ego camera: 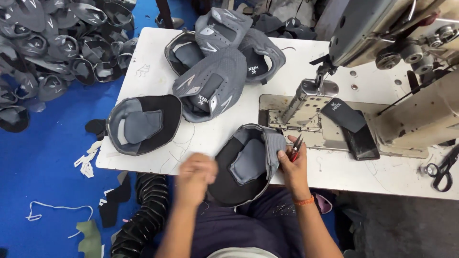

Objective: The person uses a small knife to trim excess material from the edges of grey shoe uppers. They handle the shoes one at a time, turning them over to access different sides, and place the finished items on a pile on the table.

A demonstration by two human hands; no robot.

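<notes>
My left hand (195, 176) is blurred at the near table edge, so I cannot tell how its fingers are set; it sits against the left rim of the shoe upper (248, 162). That upper lies open side up between my hands, half over the edge of the white table (143, 76). My right hand (294, 165) pinches its right rim with the thumb, and the other fingers are closed round small red-handled snips (296, 145), tips pointing away from me. Further left lies another upper (143, 124), open side up, a grey lining piece inside. Beyond, a stack of grey uppers (215, 62). To the right stands the sewing machine (382, 71), a black tongue piece (343, 114) on its bed, black scissors (442, 169) at far right. On the blue floor, a heap of uppers (57, 48).
</notes>
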